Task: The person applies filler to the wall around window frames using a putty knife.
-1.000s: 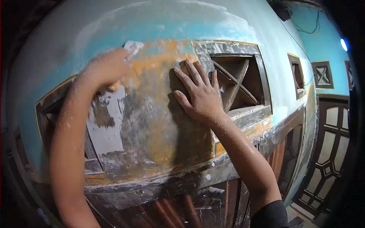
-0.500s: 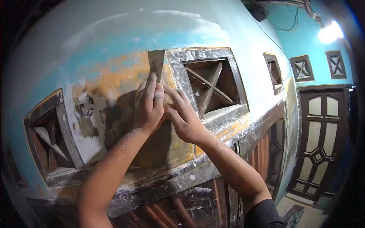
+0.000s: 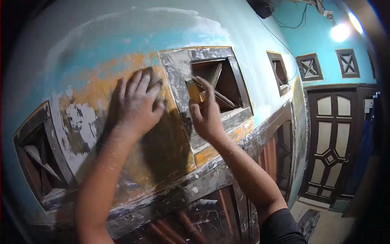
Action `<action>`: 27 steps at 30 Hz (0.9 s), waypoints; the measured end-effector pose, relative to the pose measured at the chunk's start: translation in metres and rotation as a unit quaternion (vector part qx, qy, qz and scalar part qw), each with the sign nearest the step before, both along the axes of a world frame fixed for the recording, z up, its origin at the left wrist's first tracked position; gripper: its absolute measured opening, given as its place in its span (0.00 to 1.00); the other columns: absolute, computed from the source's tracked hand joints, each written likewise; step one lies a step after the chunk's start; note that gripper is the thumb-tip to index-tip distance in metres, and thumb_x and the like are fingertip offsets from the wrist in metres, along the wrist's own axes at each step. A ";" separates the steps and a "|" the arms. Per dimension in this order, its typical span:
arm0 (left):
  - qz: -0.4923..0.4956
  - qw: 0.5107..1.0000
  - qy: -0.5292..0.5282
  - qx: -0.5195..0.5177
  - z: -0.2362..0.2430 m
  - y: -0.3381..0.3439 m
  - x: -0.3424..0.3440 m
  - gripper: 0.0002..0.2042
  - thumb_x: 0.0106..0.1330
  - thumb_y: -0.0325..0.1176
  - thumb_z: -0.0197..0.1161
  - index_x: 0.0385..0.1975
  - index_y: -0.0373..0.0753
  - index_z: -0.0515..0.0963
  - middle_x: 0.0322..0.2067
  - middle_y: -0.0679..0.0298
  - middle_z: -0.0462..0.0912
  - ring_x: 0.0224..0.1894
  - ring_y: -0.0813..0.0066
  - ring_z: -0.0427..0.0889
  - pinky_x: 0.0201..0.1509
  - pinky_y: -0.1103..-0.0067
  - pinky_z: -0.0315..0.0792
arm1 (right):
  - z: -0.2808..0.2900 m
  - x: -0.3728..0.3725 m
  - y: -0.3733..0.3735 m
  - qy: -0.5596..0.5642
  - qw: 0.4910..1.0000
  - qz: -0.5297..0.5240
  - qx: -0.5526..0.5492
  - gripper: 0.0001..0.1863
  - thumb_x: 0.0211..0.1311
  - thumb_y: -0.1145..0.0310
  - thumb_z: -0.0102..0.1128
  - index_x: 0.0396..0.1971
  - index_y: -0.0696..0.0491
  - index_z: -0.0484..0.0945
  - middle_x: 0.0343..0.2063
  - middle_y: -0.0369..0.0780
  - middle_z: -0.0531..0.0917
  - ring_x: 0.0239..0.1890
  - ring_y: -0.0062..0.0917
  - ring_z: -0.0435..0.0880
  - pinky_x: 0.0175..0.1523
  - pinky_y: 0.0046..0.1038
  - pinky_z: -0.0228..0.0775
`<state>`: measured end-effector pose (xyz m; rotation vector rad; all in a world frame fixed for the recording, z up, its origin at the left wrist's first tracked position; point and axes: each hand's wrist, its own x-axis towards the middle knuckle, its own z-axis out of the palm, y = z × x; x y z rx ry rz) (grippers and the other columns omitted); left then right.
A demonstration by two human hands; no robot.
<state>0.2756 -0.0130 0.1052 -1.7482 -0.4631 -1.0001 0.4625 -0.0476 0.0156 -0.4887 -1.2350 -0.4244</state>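
My left hand (image 3: pixel 139 99) lies with fingers spread on the scraped wall, over mottled orange and grey paint (image 3: pixel 170 154) and just left of a vent-window frame (image 3: pixel 241 85). My right hand (image 3: pixel 205 112) is closed on a scraper (image 3: pixel 195 93) with a yellow handle, at the frame's left side, by the crossed bars of the opening. The blade is hard to make out against the pale, patchy frame. Dust coats both hands.
Another vent (image 3: pixel 42 154) sits at left, with a white patch (image 3: pixel 83 122) beside it. Dark-framed glazing runs below. At right are smaller vents (image 3: pixel 347 63), a panelled door (image 3: pixel 329 146), hanging wires and a lit bulb (image 3: pixel 340 32).
The scraper has passed from my left hand to my right. My left hand, joined with the right half a second ago, now rests spread on the wall further left; my right moved right.
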 end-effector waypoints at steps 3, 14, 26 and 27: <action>0.141 0.989 -0.047 -0.024 0.036 -0.012 -0.018 0.29 0.74 0.50 0.55 0.75 0.61 0.62 0.80 0.67 0.46 0.81 0.62 0.43 0.82 0.51 0.33 | 0.015 0.047 0.006 0.072 0.994 -0.084 -0.020 0.25 0.64 0.72 0.51 0.63 0.53 0.68 0.35 0.57 0.84 0.35 0.52 0.85 0.44 0.43 0.76; 0.184 0.979 -0.083 0.025 0.087 -0.003 -0.016 0.32 0.73 0.50 0.57 0.77 0.61 0.59 0.80 0.67 0.45 0.81 0.57 0.41 0.82 0.50 0.33 | 0.076 0.131 0.010 0.085 0.956 -0.278 -0.029 0.16 0.68 0.62 0.56 0.53 0.50 0.78 0.32 0.56 0.85 0.38 0.56 0.84 0.44 0.51 0.75; 0.192 0.977 -0.090 0.033 0.081 -0.004 -0.015 0.30 0.74 0.47 0.56 0.76 0.57 0.61 0.80 0.66 0.49 0.81 0.58 0.44 0.83 0.55 0.36 | 0.140 0.234 0.003 0.055 0.945 -0.309 -0.093 0.14 0.70 0.55 0.59 0.46 0.45 0.87 0.41 0.50 0.88 0.45 0.47 0.88 0.53 0.40 0.78; 0.195 0.976 -0.094 0.037 0.081 -0.008 -0.016 0.29 0.74 0.47 0.56 0.75 0.57 0.62 0.79 0.65 0.50 0.81 0.58 0.45 0.83 0.56 0.36 | 0.132 0.237 -0.008 0.048 0.942 -0.311 -0.118 0.14 0.70 0.56 0.60 0.46 0.47 0.87 0.42 0.50 0.89 0.46 0.44 0.88 0.53 0.39 0.77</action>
